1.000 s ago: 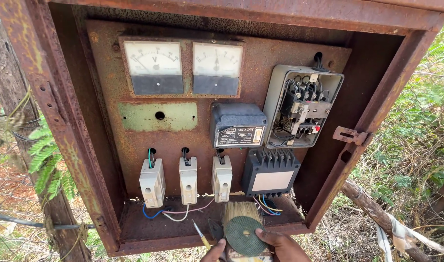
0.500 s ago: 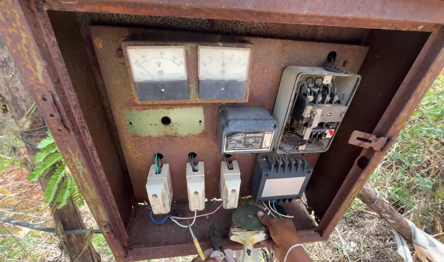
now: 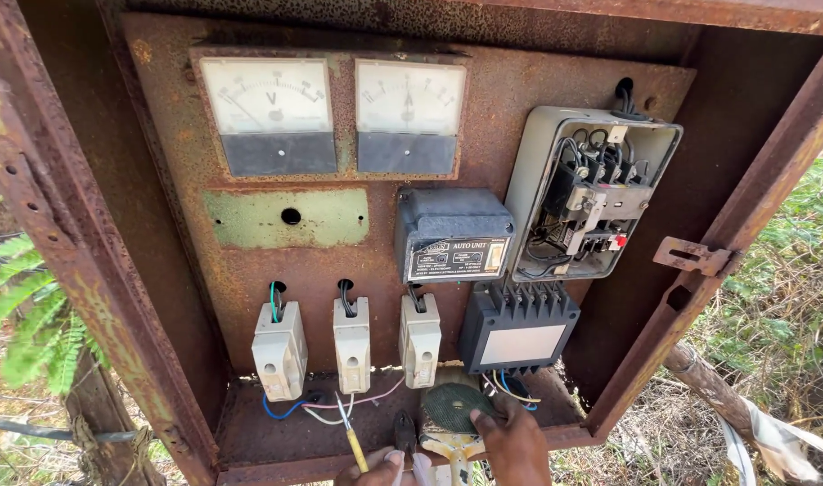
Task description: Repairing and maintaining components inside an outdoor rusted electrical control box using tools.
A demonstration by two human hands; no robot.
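My right hand (image 3: 517,443) reaches into the bottom of a rusty electrical box (image 3: 87,270), fingers on the edge of a dark green disc (image 3: 451,406). The disc lies on a pale brush (image 3: 449,446) on the box floor. My left hand (image 3: 382,470) is just inside the bottom edge of the view. It grips a yellow-handled screwdriver (image 3: 352,438) and a dark-handled tool (image 3: 404,432), both pointing up at the loose wires (image 3: 314,411) under three white fuse holders (image 3: 351,346).
Two analogue meters (image 3: 332,112) sit at the top of the panel. A grey unit (image 3: 454,234), an open contactor housing (image 3: 588,193) and a black terminal block (image 3: 519,328) fill the right side. A latch (image 3: 693,256) sticks out right. Dry grass and green plants surround the box.
The view has moved closer to the box. The green disc and brush have moved deeper onto the box floor, and my right hand has shifted right over them.
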